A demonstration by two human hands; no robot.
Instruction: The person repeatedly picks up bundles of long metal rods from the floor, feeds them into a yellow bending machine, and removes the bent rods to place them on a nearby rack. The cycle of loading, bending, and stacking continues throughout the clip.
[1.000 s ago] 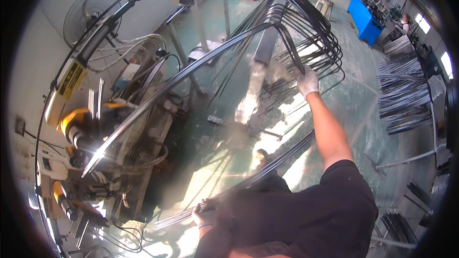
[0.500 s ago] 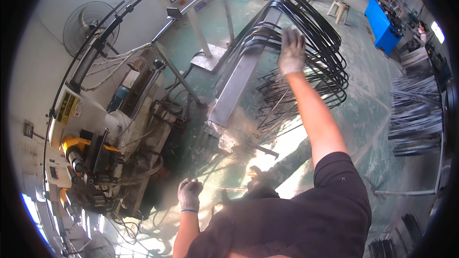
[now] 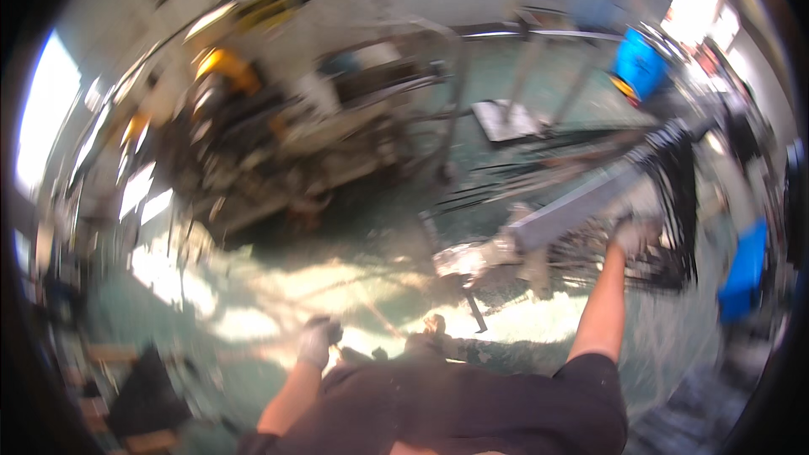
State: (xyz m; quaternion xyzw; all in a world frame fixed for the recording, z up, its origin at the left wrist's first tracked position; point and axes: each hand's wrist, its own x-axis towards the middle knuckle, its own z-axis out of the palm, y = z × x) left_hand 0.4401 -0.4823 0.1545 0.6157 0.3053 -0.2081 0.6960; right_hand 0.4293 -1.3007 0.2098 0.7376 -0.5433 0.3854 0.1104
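The whole picture is smeared by motion. My right hand (image 3: 638, 236), in a pale work glove, is stretched out low beside the bent black metal rods (image 3: 681, 202) that hang from a long grey metal beam (image 3: 577, 206). Its fingers are too blurred to show whether it touches or holds a rod. My left hand (image 3: 320, 341), also gloved, hangs in front of my body at the left with its fingers curled, and nothing shows in it. It is apart from the beam and the rods.
A machine with a yellow part (image 3: 227, 67) and hoses stands at the left. A metal base plate (image 3: 506, 120) with a post is on the floor behind the beam. Blue containers or cabinets (image 3: 639, 63) stand at the far right. More dark rods lie under the beam.
The view has swung left, so the beam and rods now sit farther right. My right hand has come down from the top of the hanging rods to beside them. My left hand stays curled.
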